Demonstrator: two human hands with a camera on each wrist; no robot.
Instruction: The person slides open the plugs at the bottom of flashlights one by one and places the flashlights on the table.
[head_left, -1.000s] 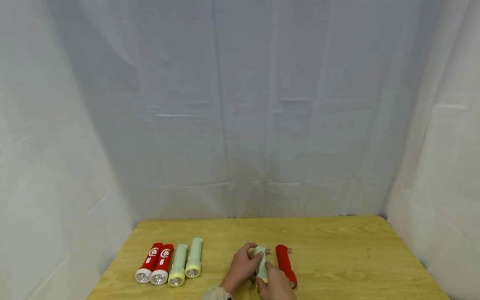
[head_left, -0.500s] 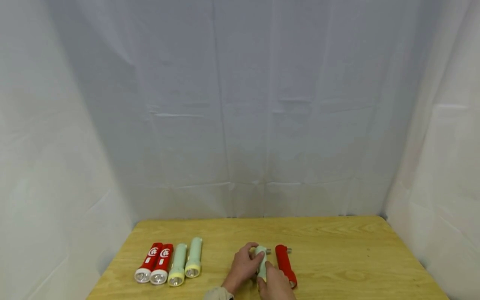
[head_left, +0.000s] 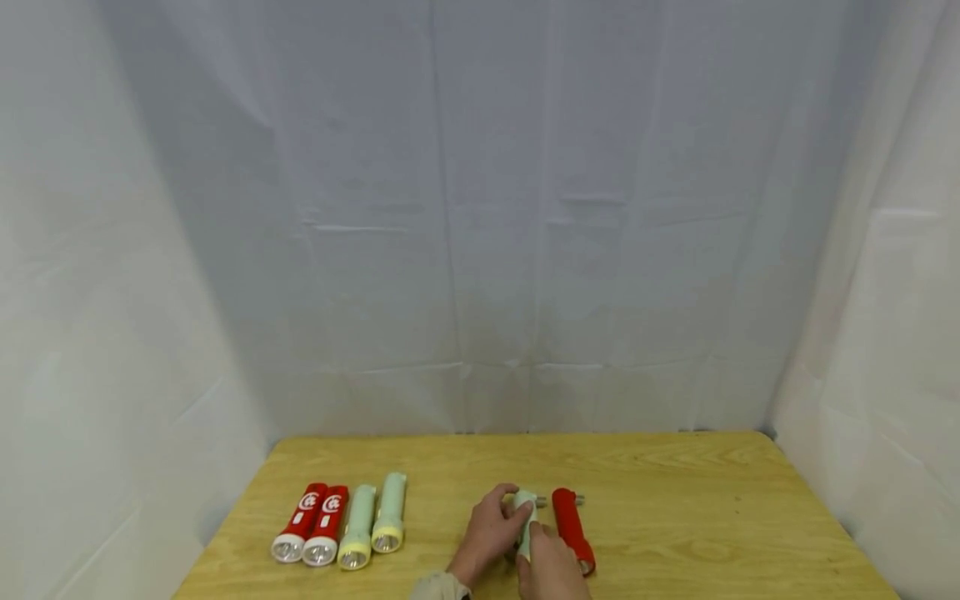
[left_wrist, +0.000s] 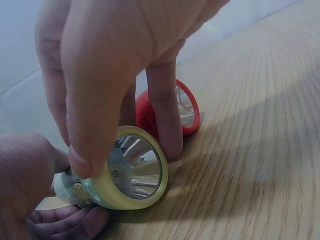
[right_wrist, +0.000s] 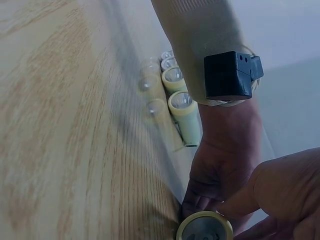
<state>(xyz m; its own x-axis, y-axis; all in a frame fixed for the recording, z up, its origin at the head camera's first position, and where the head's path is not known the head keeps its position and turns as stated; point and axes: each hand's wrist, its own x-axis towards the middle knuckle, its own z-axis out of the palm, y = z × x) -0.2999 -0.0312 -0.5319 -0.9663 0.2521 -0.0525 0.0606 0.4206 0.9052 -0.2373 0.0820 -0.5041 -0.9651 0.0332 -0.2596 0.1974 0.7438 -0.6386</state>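
Observation:
Both hands hold one pale green flashlight [head_left: 525, 500] low over the table, its metal plug prongs [head_left: 540, 502] sticking out at the far end. My left hand [head_left: 491, 527] grips the body near that end. Around the head end is my right hand [head_left: 553, 568]; in the left wrist view its thumb presses beside the yellow rim [left_wrist: 163, 182] and a small yellow switch [left_wrist: 79, 190]. In the right wrist view, only part of the lens end [right_wrist: 205, 227] shows. Just right of the hands lies a red flashlight [head_left: 570, 529], also with prongs out.
On the left of the wooden table [head_left: 675, 517] lie two red flashlights with white rims [head_left: 326, 525], side by side, and two pale green ones with yellow rims [head_left: 390, 512]. White sheeting [head_left: 487, 250] hangs behind and along both sides.
The held green flashlight and both hands have shifted very slightly right in the head view. More of its yellow head end is covered by the right hand. Both hands keep their grip.

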